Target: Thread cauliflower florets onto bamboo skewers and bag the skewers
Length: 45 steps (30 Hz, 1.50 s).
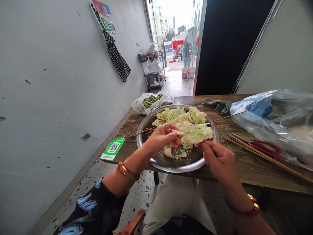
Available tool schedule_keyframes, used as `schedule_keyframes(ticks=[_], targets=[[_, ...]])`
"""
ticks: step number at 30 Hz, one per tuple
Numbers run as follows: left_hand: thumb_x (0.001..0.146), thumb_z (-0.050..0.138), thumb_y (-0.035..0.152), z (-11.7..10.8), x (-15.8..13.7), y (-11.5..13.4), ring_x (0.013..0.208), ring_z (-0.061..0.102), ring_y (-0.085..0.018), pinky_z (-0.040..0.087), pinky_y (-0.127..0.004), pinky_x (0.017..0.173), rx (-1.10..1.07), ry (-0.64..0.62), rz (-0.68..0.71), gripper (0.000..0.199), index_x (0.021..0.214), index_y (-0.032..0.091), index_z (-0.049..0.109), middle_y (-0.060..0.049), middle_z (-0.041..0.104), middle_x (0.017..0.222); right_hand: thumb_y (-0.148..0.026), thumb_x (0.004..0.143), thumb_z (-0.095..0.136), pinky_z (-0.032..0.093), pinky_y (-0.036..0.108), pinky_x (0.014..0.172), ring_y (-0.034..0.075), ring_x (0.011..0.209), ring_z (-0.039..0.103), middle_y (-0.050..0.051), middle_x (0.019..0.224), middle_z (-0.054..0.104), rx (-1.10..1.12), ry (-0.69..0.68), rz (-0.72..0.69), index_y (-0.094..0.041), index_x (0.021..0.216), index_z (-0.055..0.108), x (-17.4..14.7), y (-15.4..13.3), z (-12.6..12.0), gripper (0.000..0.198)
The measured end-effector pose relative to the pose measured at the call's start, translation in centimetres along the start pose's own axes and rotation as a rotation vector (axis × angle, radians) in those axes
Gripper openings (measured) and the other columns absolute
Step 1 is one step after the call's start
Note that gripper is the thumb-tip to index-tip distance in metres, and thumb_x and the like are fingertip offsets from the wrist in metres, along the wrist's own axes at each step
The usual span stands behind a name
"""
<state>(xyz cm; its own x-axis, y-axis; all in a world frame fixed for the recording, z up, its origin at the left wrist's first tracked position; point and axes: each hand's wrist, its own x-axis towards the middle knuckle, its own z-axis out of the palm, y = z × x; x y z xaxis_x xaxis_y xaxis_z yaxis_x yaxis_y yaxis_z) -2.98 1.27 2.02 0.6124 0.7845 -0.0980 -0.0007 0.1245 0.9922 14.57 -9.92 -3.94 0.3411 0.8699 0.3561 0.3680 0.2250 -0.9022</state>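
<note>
Over a wide metal basin (181, 168) heaped with pale cauliflower (195, 132), my left hand (166, 137) pinches a small cauliflower floret (178, 132) by its whitish stem. My right hand (217, 155) is closed at the basin's right rim, fingertips against the cauliflower. Something red shows at those fingertips; what they grip is mostly hidden. Thin wooden skewers (230, 116) stick out of the cauliflower on both sides. Small cauliflower crumbs lie in the bottom of the basin.
Right of the basin lie a bundle of skewers (266, 156), red-handled scissors (266, 148) and a large clear plastic bag (264, 114). Behind are a grey cloth (217, 105) and a bag of green pods (151, 100). A QR card (113, 148) sits at the table's left corner.
</note>
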Motion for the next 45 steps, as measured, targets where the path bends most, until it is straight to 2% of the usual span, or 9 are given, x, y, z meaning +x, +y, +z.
schedule_keyframes(ticks=[8,13,17,21,26,31,34,37,45], targets=[[0.072,0.070,0.022,1.7,1.9,1.4,0.065,0.068,-0.013,0.052,-0.021,0.058,-0.284,0.226,0.200,0.021,0.082,0.015,0.054,-0.006,0.071,0.077,-0.043,0.091,0.051,0.037,0.022,0.049,0.011,0.049,0.050,-0.004,0.050,0.052,-0.006,-0.039,-0.020,-0.017,0.086,0.073,0.2,-0.1,-0.1,0.035],[0.068,0.072,0.024,1.9,2.7,1.1,0.072,0.069,-0.016,0.049,-0.021,0.059,-0.437,0.122,0.178,0.026,0.085,0.016,0.055,-0.008,0.072,0.082,-0.043,0.091,0.050,0.045,0.023,0.065,0.017,0.073,0.064,0.002,0.077,0.071,-0.094,-0.047,-0.075,-0.019,0.085,0.075,0.6,-0.9,0.5,0.035],[0.064,0.077,0.024,1.4,2.7,0.2,0.063,0.063,-0.009,0.046,-0.018,0.058,-0.437,0.146,0.198,0.027,0.081,0.015,0.059,-0.003,0.070,0.077,-0.043,0.091,0.049,0.045,0.024,0.066,0.017,0.074,0.065,0.001,0.078,0.073,-0.135,-0.065,-0.067,-0.020,0.083,0.074,0.6,-0.9,0.6,0.035],[0.063,0.080,0.026,0.9,2.6,-0.2,0.071,0.065,-0.012,0.047,-0.021,0.063,-0.392,0.158,0.247,0.036,0.095,0.017,0.066,-0.002,0.070,0.081,-0.043,0.091,0.050,0.044,0.024,0.066,0.017,0.074,0.066,0.001,0.079,0.074,-0.177,-0.073,-0.071,-0.021,0.081,0.073,0.6,-0.7,0.6,0.033],[0.068,0.077,0.036,0.7,2.4,-0.2,0.079,0.066,-0.016,0.049,-0.026,0.070,-0.325,0.109,0.280,0.032,0.091,0.016,0.069,-0.007,0.071,0.088,-0.042,0.091,0.051,0.044,0.025,0.066,0.017,0.073,0.067,0.001,0.078,0.074,-0.216,-0.096,-0.089,-0.021,0.080,0.071,0.6,-0.7,0.7,0.031],[0.070,0.075,0.036,0.4,2.8,-0.4,0.092,0.060,-0.017,0.047,-0.027,0.078,-0.045,0.315,0.514,0.021,0.079,0.017,0.072,-0.008,0.068,0.101,-0.041,0.092,0.050,0.045,0.025,0.066,0.018,0.075,0.068,0.002,0.080,0.075,-0.233,-0.096,-0.113,-0.021,0.081,0.071,0.5,-0.6,0.8,0.031],[0.069,0.074,0.029,0.4,2.8,-0.1,0.082,0.056,-0.015,0.044,-0.025,0.070,0.300,0.512,0.637,0.012,0.073,0.018,0.073,-0.004,0.063,0.086,-0.041,0.092,0.050,0.044,0.025,0.067,0.018,0.075,0.068,0.002,0.081,0.075,-0.250,-0.108,-0.118,-0.021,0.081,0.071,0.4,-0.6,0.9,0.031],[0.070,0.071,0.022,0.5,2.5,0.1,0.063,0.048,-0.010,0.040,-0.024,0.060,0.453,0.553,0.649,0.005,0.071,0.018,0.070,0.001,0.053,0.067,-0.040,0.092,0.050,0.044,0.026,0.067,0.018,0.076,0.068,0.002,0.082,0.075,-0.263,-0.106,-0.112,-0.021,0.083,0.071,0.4,-0.6,1.0,0.030],[0.073,0.065,0.026,0.8,2.3,-0.2,0.058,0.062,-0.013,0.052,-0.027,0.060,-0.096,0.430,0.433,0.017,0.083,0.016,0.055,0.002,0.061,0.063,-0.042,0.091,0.050,0.046,0.025,0.066,0.018,0.074,0.068,0.002,0.081,0.075,-0.240,-0.035,-0.115,-0.022,0.084,0.074,0.1,-0.3,0.9,0.032]])
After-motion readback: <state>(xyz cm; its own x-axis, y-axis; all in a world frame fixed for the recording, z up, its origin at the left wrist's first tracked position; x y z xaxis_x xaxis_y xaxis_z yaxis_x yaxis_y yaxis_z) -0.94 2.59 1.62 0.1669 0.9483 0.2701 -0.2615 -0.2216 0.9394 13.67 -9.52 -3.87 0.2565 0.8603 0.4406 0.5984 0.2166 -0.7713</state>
